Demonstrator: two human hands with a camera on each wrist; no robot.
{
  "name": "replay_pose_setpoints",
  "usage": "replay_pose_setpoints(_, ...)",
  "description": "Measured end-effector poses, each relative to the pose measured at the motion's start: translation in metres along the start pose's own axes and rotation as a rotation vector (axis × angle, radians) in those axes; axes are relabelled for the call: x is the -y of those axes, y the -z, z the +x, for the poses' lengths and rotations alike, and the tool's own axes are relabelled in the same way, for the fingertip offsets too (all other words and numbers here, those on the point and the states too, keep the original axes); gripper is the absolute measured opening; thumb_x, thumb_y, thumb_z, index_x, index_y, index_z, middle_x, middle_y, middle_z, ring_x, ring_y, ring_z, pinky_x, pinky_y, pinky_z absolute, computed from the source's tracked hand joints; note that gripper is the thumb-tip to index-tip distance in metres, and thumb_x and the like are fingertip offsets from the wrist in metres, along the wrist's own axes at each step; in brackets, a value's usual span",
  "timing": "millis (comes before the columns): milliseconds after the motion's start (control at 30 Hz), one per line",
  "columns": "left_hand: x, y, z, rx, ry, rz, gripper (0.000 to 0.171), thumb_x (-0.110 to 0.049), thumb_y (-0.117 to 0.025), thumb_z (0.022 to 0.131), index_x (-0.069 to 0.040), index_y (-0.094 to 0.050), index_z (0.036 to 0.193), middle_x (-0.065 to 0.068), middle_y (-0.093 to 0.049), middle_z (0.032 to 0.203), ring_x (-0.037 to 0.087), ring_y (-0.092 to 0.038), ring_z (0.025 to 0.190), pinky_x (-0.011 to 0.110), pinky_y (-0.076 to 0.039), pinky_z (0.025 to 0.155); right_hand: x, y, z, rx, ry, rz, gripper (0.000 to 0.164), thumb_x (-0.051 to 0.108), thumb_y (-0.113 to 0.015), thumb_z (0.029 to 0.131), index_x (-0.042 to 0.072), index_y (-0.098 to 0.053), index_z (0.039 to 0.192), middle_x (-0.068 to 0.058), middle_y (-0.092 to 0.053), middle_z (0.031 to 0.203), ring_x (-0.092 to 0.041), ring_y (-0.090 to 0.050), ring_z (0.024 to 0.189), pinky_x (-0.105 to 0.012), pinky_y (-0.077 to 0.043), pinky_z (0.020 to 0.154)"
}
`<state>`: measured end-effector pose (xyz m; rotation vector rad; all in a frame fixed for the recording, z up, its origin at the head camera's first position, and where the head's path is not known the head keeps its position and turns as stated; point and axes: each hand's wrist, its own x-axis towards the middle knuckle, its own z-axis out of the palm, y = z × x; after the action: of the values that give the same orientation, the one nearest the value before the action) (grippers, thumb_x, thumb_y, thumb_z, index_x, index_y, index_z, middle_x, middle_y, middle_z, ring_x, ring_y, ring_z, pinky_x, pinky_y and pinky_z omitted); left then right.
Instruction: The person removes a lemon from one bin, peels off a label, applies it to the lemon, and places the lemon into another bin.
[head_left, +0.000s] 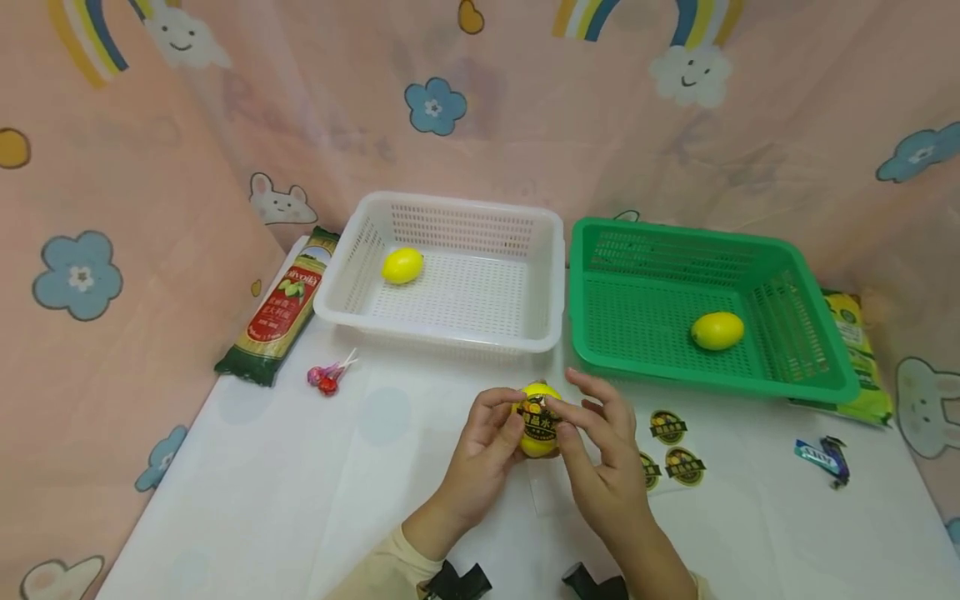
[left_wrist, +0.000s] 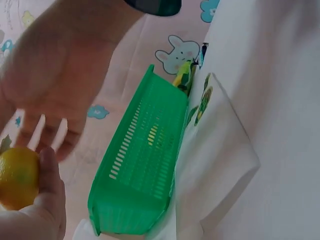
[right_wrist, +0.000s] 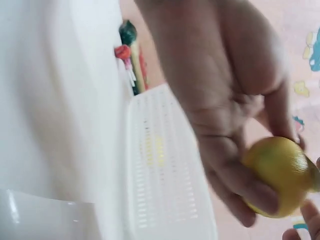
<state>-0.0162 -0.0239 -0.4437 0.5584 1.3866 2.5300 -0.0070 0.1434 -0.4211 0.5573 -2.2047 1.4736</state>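
Note:
In the head view, my left hand (head_left: 480, 454) holds a lemon (head_left: 539, 451) over the near middle of the table, its thumb and fingers curled round the fruit. A black and gold label sticker (head_left: 538, 418) lies across the lemon's face. My right hand (head_left: 611, 458) has its index finger and thumb at the sticker's right edge, the other fingers raised. The left wrist view shows the lemon (left_wrist: 19, 177) in the left hand's grasp, below the right hand (left_wrist: 60, 75). From the right wrist, the left hand (right_wrist: 220, 120) wraps the lemon (right_wrist: 280, 175).
Behind stand a white basket (head_left: 442, 332) and a green basket (head_left: 705, 375), each holding one lemon. Three label stickers (head_left: 684, 467) lie right of my hands. Lollipops (head_left: 327, 380) and a pasta packet (head_left: 281, 312) are at left; small wrapped sweets (head_left: 825, 458) and a green-yellow packet (head_left: 862, 358) at right.

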Motion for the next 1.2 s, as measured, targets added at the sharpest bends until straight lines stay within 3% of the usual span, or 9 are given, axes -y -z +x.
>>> replay_pose_setpoints(167,0.005,-0.006,-0.001,0.002,-0.062,0.033,0.031,-0.018,-0.038,0.117,-0.035,-0.054,0.139,0.018,-0.040,0.161,0.016,-0.059,0.126,0.030,-0.056,0.098,-0.006,-0.011,-0.004,-0.069,0.041,-0.055,0.027,0.000,-0.071,0.099,0.005,-0.077,0.125,-0.018,-0.054,0.149,-0.024,-0.038,0.140,-0.026,-0.036,0.103)
replay_pose_setpoints(300,0.006,-0.008,-0.003,0.000,-0.097,0.054,0.034,-0.019,-0.041,0.117,-0.035,-0.056,0.142,0.020,-0.035,0.164,0.014,-0.058,0.128,0.027,-0.055,0.098,-0.007,-0.014,-0.005,-0.072,0.023,-0.084,0.030,0.005,-0.070,0.100,0.006,-0.075,0.130,-0.017,-0.054,0.151,-0.026,-0.038,0.139,-0.026,-0.036,0.102)
replay_pose_setpoints(400,0.008,-0.007,-0.002,0.014,-0.165,0.082,0.033,-0.014,-0.043,0.116,-0.023,-0.055,0.144,0.014,-0.038,0.162,0.015,-0.057,0.128,0.026,-0.055,0.097,-0.006,-0.016,-0.004,-0.053,0.027,-0.135,0.034,0.021,-0.064,0.107,0.010,-0.071,0.139,-0.014,-0.051,0.155,-0.030,-0.037,0.137,-0.032,-0.035,0.099)
replay_pose_setpoints(600,0.012,-0.006,-0.001,0.011,-0.263,0.178,0.033,-0.008,-0.039,0.115,0.007,-0.040,0.144,0.013,-0.040,0.158,0.014,-0.056,0.128,0.025,-0.053,0.100,-0.007,-0.022,-0.005,0.048,0.081,-0.327,0.061,0.049,-0.031,0.115,0.010,-0.042,0.161,-0.019,-0.031,0.166,-0.048,-0.032,0.136,-0.061,-0.030,0.100)
replay_pose_setpoints(700,0.009,-0.006,-0.002,-0.031,-0.229,0.244,0.038,-0.012,-0.042,0.115,0.006,-0.038,0.148,0.018,-0.041,0.158,0.014,-0.055,0.129,0.025,-0.052,0.102,-0.007,-0.020,-0.005,0.078,0.057,-0.339,0.068,0.051,-0.026,0.115,0.007,-0.024,0.167,-0.020,-0.025,0.168,-0.051,-0.029,0.139,-0.066,-0.026,0.105)
replay_pose_setpoints(800,0.005,-0.006,-0.001,-0.078,-0.200,0.289,0.042,-0.016,-0.045,0.115,0.000,-0.035,0.152,0.022,-0.043,0.158,0.018,-0.056,0.134,0.028,-0.051,0.104,-0.006,-0.017,-0.003,0.045,0.049,-0.278,0.072,0.052,-0.027,0.115,0.005,-0.015,0.168,-0.021,-0.022,0.168,-0.044,-0.027,0.144,-0.053,-0.025,0.114)
replay_pose_setpoints(933,0.005,-0.008,0.001,-0.126,-0.213,0.286,0.038,-0.019,-0.049,0.113,-0.001,-0.035,0.143,0.024,-0.042,0.160,0.025,-0.052,0.141,0.033,-0.052,0.106,-0.003,-0.020,-0.001,-0.019,0.101,-0.161,0.057,0.041,-0.036,0.116,0.005,-0.039,0.160,-0.022,-0.027,0.165,-0.035,-0.026,0.148,-0.034,-0.028,0.113)
replay_pose_setpoints(1067,0.009,-0.010,0.002,-0.147,-0.245,0.237,0.033,-0.019,-0.052,0.112,0.004,-0.041,0.133,0.027,-0.040,0.160,0.029,-0.053,0.141,0.033,-0.054,0.103,-0.001,-0.027,-0.002,-0.007,0.083,-0.143,0.037,0.022,-0.046,0.114,0.011,-0.059,0.147,-0.019,-0.030,0.164,-0.034,-0.028,0.146,-0.042,-0.033,0.105)
replay_pose_setpoints(1200,0.010,-0.011,0.001,-0.153,-0.245,0.175,0.036,-0.019,-0.054,0.112,0.009,-0.043,0.132,0.022,-0.043,0.158,0.027,-0.060,0.132,0.030,-0.057,0.096,-0.002,-0.030,-0.002,0.024,0.062,-0.197,0.039,0.016,-0.044,0.113,0.011,-0.052,0.151,-0.017,-0.031,0.165,-0.041,-0.029,0.143,-0.056,-0.032,0.102)
